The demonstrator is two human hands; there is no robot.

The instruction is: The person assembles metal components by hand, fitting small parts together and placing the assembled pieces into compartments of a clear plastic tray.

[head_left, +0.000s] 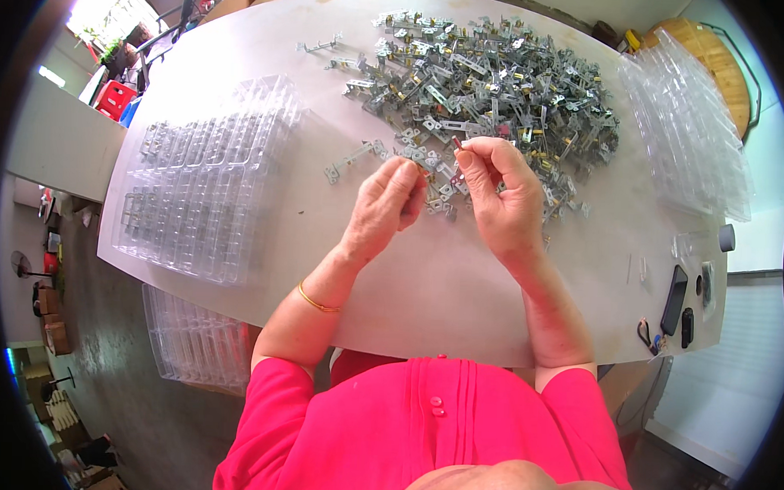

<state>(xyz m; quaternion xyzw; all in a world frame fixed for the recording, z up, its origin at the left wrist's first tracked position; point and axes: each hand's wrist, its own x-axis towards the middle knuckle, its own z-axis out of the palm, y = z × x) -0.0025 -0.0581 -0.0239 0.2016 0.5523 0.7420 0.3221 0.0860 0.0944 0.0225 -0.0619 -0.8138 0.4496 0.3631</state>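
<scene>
Both of my hands are raised above the table, close together at the near edge of a big heap of small metal bracket parts [501, 85]. My right hand [504, 197] is closed in a pinch, and a small dark red piece [457, 144] sticks out between thumb and forefinger. My left hand [383, 201] has its thumb pressed to curled fingers; what it grips, if anything, is hidden. A loose metal part [352, 161] lies on the table just left of that hand. Some brackets in the heap show brass-coloured bits.
To the left stands a clear plastic tray [196, 182] with rows of metal parts. Stacked clear trays [685, 126] lie at the far right. A phone [675, 300] and a small dark object [687, 328] are near the right edge. Another clear tray [197, 337] sits below the table's left side.
</scene>
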